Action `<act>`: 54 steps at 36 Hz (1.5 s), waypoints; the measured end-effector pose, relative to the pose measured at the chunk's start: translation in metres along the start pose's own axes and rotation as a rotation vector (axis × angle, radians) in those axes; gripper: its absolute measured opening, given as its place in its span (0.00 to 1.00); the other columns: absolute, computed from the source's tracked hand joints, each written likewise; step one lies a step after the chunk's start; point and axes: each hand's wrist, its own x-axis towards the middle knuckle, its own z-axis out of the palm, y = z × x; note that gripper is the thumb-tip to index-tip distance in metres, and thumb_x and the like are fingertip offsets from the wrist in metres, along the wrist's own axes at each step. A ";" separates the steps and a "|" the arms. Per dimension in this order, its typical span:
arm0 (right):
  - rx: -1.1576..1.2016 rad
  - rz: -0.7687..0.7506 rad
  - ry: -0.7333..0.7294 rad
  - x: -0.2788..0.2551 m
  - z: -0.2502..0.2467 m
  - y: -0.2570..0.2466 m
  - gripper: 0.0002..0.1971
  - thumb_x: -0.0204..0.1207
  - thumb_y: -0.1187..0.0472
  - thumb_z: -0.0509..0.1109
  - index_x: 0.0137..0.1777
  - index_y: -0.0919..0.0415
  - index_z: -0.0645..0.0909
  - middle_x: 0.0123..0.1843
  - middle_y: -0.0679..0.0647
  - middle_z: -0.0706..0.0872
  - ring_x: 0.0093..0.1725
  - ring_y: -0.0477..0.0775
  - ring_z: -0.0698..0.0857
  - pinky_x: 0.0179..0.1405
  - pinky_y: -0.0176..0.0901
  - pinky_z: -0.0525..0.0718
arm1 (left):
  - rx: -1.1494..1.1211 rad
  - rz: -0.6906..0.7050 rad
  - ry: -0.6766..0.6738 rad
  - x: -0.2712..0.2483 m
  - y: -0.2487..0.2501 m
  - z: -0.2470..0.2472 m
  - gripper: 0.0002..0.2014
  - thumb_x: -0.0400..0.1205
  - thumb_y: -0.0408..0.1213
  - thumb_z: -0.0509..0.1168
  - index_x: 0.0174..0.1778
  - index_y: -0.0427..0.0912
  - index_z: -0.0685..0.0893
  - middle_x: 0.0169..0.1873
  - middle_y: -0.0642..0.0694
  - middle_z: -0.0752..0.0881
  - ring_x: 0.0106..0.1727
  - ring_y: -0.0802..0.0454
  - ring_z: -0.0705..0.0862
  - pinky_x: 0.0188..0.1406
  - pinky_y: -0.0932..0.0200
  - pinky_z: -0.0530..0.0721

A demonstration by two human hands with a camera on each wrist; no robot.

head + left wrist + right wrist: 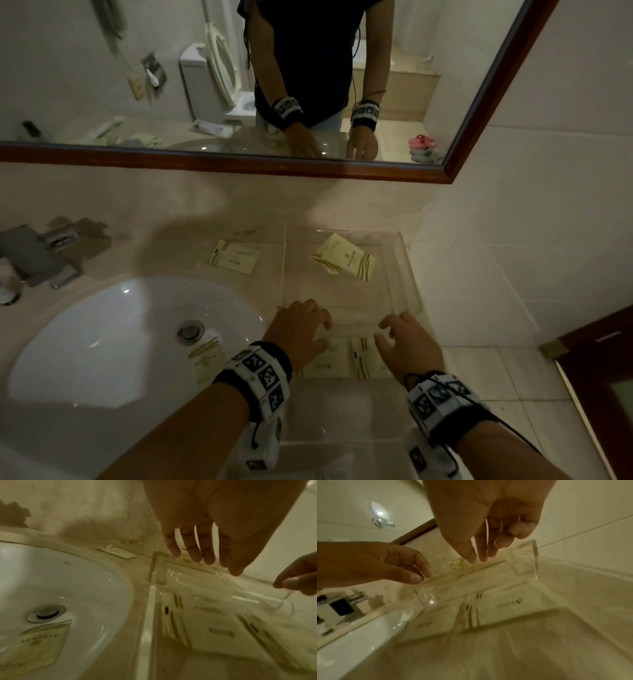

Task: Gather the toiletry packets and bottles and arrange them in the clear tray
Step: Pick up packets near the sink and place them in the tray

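Note:
The clear tray (285, 267) (155, 568) (536, 555) stands on the counter to the right of the sink. One cream packet (344, 257) lies tilted in its far part. More cream packets (361, 356) (219, 632) (510, 609) lie flat in its near part. My left hand (301, 329) (202, 555) hovers over the tray's left side, fingers extended and empty. Over the right side hangs my right hand (404, 339) (488, 545), fingers loosely bent, holding nothing. Two packets (234, 257) (118, 552) lie on the counter left of the tray. Another packet (205, 358) (37, 643) lies in the sink bowl.
The white sink (102, 325) fills the left, with a chrome faucet (41, 253) behind it. A wood-framed mirror (239, 164) hangs above the counter. A tiled wall closes in right of the tray, and a dark door (599, 359) stands at the lower right.

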 end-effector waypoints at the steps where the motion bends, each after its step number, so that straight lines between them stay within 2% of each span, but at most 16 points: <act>1: -0.001 0.004 0.014 0.003 -0.004 -0.003 0.13 0.78 0.49 0.63 0.57 0.52 0.78 0.54 0.49 0.79 0.49 0.49 0.81 0.47 0.44 0.82 | -0.021 -0.002 0.018 0.003 0.001 -0.005 0.14 0.78 0.46 0.64 0.59 0.50 0.78 0.60 0.50 0.77 0.61 0.49 0.75 0.63 0.51 0.74; 4: 0.011 0.006 0.062 0.013 -0.016 -0.014 0.11 0.78 0.49 0.63 0.56 0.51 0.77 0.50 0.47 0.78 0.45 0.47 0.79 0.45 0.43 0.81 | -0.050 -0.020 0.062 0.012 0.001 -0.018 0.12 0.78 0.45 0.65 0.57 0.50 0.79 0.59 0.50 0.78 0.61 0.49 0.76 0.62 0.50 0.75; 8: 0.005 -0.007 0.081 0.030 -0.028 -0.026 0.14 0.77 0.51 0.64 0.60 0.51 0.76 0.56 0.50 0.80 0.54 0.51 0.81 0.49 0.45 0.81 | -0.037 -0.051 0.104 0.025 -0.002 -0.030 0.13 0.78 0.45 0.64 0.58 0.52 0.78 0.62 0.50 0.76 0.63 0.49 0.75 0.62 0.52 0.74; 12: -0.032 -0.034 0.098 0.046 -0.033 -0.038 0.19 0.75 0.51 0.67 0.65 0.52 0.74 0.61 0.52 0.78 0.59 0.54 0.80 0.52 0.48 0.83 | -0.028 -0.125 0.156 0.038 -0.003 -0.039 0.15 0.78 0.45 0.64 0.61 0.51 0.77 0.65 0.51 0.74 0.65 0.47 0.72 0.63 0.49 0.73; 17: -0.094 -0.072 0.078 0.067 -0.034 -0.051 0.26 0.74 0.50 0.67 0.71 0.53 0.69 0.68 0.53 0.74 0.64 0.57 0.76 0.59 0.52 0.80 | 0.007 -0.236 0.142 0.056 -0.004 -0.040 0.22 0.78 0.49 0.64 0.68 0.51 0.72 0.69 0.48 0.71 0.69 0.44 0.69 0.66 0.45 0.73; 23: -0.119 -0.076 0.033 0.084 -0.032 -0.062 0.29 0.73 0.50 0.66 0.74 0.51 0.64 0.73 0.53 0.71 0.69 0.58 0.72 0.63 0.54 0.78 | 0.047 -0.283 0.138 0.074 0.000 -0.039 0.31 0.78 0.54 0.63 0.76 0.49 0.64 0.77 0.47 0.65 0.76 0.44 0.64 0.71 0.43 0.69; 28: -0.134 -0.101 -0.016 0.097 -0.028 -0.065 0.34 0.73 0.52 0.67 0.78 0.48 0.57 0.80 0.51 0.63 0.74 0.58 0.68 0.69 0.55 0.73 | 0.057 -0.295 0.107 0.087 0.003 -0.038 0.36 0.79 0.54 0.62 0.80 0.47 0.56 0.80 0.47 0.60 0.80 0.44 0.58 0.74 0.42 0.66; 33: -0.141 -0.115 -0.102 0.106 -0.023 -0.066 0.36 0.77 0.52 0.65 0.81 0.46 0.49 0.84 0.51 0.53 0.79 0.59 0.60 0.75 0.59 0.66 | 0.033 -0.306 0.094 0.101 0.008 -0.035 0.39 0.79 0.54 0.64 0.81 0.48 0.51 0.81 0.45 0.59 0.80 0.44 0.58 0.76 0.42 0.64; 35: -0.140 -0.124 -0.121 0.108 -0.022 -0.064 0.37 0.77 0.53 0.64 0.81 0.46 0.47 0.83 0.51 0.55 0.79 0.59 0.60 0.75 0.60 0.65 | 0.032 -0.315 0.080 0.105 0.009 -0.033 0.39 0.79 0.55 0.63 0.81 0.48 0.51 0.80 0.45 0.60 0.80 0.43 0.58 0.75 0.41 0.64; 39: -0.124 -0.108 -0.149 0.111 -0.019 -0.058 0.37 0.77 0.54 0.63 0.81 0.45 0.45 0.80 0.53 0.64 0.76 0.59 0.66 0.74 0.59 0.67 | 0.028 -0.341 0.050 0.109 0.011 -0.029 0.38 0.79 0.58 0.60 0.81 0.48 0.53 0.80 0.45 0.62 0.81 0.44 0.57 0.76 0.40 0.61; 42: -0.163 -0.134 -0.132 0.111 -0.018 -0.055 0.37 0.77 0.53 0.63 0.81 0.45 0.45 0.79 0.52 0.65 0.75 0.58 0.66 0.72 0.58 0.69 | 0.033 -0.364 0.037 0.111 0.011 -0.024 0.39 0.79 0.59 0.61 0.81 0.47 0.53 0.79 0.45 0.62 0.80 0.44 0.58 0.76 0.40 0.61; 47: -0.190 -0.155 -0.115 0.112 -0.020 -0.049 0.38 0.78 0.49 0.64 0.81 0.47 0.45 0.77 0.52 0.67 0.72 0.59 0.69 0.69 0.54 0.72 | 0.070 -0.377 0.021 0.114 0.008 -0.021 0.38 0.80 0.56 0.61 0.81 0.47 0.51 0.80 0.45 0.61 0.80 0.43 0.58 0.75 0.41 0.63; 50: -0.200 -0.166 -0.112 0.113 -0.021 -0.047 0.38 0.77 0.48 0.64 0.81 0.48 0.45 0.77 0.53 0.67 0.72 0.59 0.69 0.68 0.54 0.72 | 0.076 -0.365 0.035 0.115 0.007 -0.023 0.36 0.80 0.55 0.62 0.80 0.49 0.54 0.77 0.46 0.66 0.78 0.43 0.63 0.72 0.42 0.66; 54: -0.210 -0.171 -0.103 0.117 -0.022 -0.047 0.40 0.76 0.46 0.65 0.81 0.50 0.46 0.77 0.53 0.66 0.74 0.59 0.67 0.69 0.54 0.71 | 0.044 -0.377 0.056 0.113 0.006 -0.023 0.35 0.78 0.49 0.63 0.79 0.51 0.55 0.73 0.46 0.71 0.74 0.43 0.68 0.71 0.43 0.66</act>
